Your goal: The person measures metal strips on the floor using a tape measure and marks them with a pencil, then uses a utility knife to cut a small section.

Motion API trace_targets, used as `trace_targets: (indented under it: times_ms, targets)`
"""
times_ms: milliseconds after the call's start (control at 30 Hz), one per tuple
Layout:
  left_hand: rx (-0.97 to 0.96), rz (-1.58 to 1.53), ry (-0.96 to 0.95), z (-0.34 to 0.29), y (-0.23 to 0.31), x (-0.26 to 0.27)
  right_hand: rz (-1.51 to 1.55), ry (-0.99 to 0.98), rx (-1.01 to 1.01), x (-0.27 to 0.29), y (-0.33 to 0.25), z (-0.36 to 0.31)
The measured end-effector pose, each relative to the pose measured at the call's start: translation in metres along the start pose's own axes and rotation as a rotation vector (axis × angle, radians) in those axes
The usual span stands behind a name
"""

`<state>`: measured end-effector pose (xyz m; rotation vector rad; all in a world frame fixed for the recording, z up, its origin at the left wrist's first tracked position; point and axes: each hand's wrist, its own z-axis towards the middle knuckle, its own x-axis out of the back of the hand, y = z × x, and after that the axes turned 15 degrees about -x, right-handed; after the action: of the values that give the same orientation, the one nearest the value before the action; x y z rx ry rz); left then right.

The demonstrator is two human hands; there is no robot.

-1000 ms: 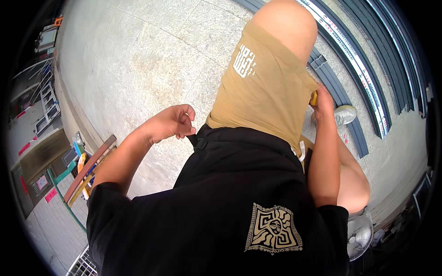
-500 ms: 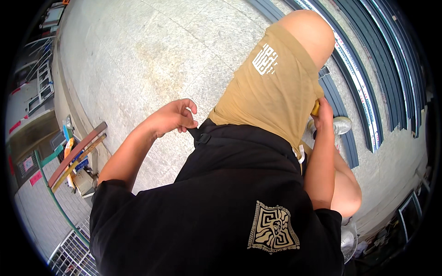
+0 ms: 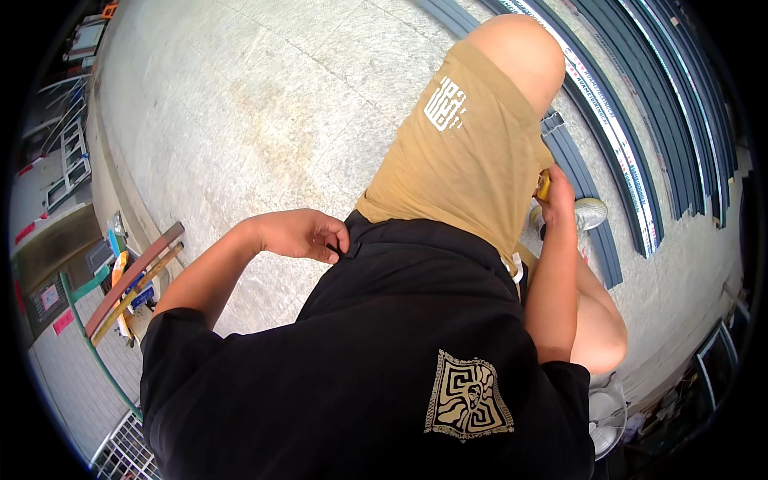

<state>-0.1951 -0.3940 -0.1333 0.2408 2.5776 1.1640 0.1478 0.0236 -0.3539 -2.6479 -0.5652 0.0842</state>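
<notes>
Head view, looking down your torso: your left hand (image 3: 300, 234) pinches the hem of your black shirt (image 3: 376, 352) at the waist, beside the tan shorts (image 3: 464, 160); your right hand (image 3: 558, 196) closes on a small yellow object (image 3: 544, 186), probably a tool handle, above a round metal piece (image 3: 590, 213); next, steady that grip; your thigh hides the object's lower end.

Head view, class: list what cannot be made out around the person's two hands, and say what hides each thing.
- Small yellow object in the right hand: mostly covered by fingers and the tan shorts; its kind is unclear.
- Left hand fingertips: pinched at the black shirt hem; anything held is hidden.
- Round pale object: partly behind the right hand.
</notes>
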Motion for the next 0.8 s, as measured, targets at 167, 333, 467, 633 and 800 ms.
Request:
trace_targets:
  times_ms: [167, 333, 467, 633, 800]
  targets:
    - [-0.070, 0.037, 0.042, -0.005, -0.004, -0.006, 0.006, -0.020, 0.006, -0.016, -0.001, -0.002]
    - [-0.174, 0.005, 0.175, -0.008, -0.002, -0.017, 0.010, -0.031, 0.007, -0.020, 0.006, -0.005]
    - [-0.203, 0.106, 0.182, -0.004, 0.004, -0.021, 0.007, -0.022, -0.003, -0.016, 0.007, -0.003]
    - [-0.200, 0.082, 0.140, 0.005, 0.007, -0.015, -0.010, -0.022, -0.008, -0.007, -0.004, 0.000]
    - [-0.200, 0.010, 0.111, -0.001, -0.008, -0.009, 0.008, -0.029, -0.010, -0.012, 0.005, 0.005]
